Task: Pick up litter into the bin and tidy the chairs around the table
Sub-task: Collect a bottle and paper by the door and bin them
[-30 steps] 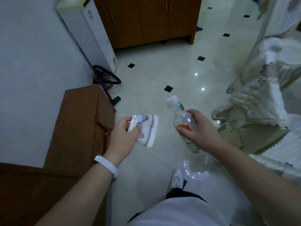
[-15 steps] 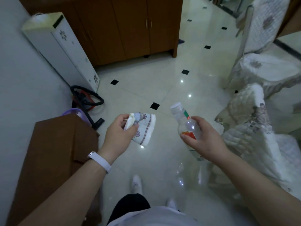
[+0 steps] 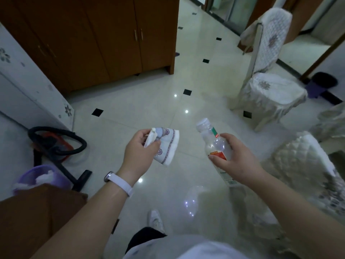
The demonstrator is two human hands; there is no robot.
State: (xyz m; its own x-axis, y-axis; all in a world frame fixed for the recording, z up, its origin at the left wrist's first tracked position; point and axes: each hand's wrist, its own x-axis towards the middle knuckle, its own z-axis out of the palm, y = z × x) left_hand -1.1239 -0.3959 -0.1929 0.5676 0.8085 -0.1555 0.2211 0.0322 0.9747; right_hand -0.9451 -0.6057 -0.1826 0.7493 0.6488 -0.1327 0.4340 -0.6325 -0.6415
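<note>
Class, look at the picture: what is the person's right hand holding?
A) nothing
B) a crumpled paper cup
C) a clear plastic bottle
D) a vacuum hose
C: the right hand grips a clear plastic bottle with a red label, while the left hand holds the paper cup.

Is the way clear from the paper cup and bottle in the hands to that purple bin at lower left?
Mostly. The left hand holds the patterned paper cup, the right hand the clear plastic bottle. The purple bin stands open-topped; the brown cardboard box hides its near side.
</note>
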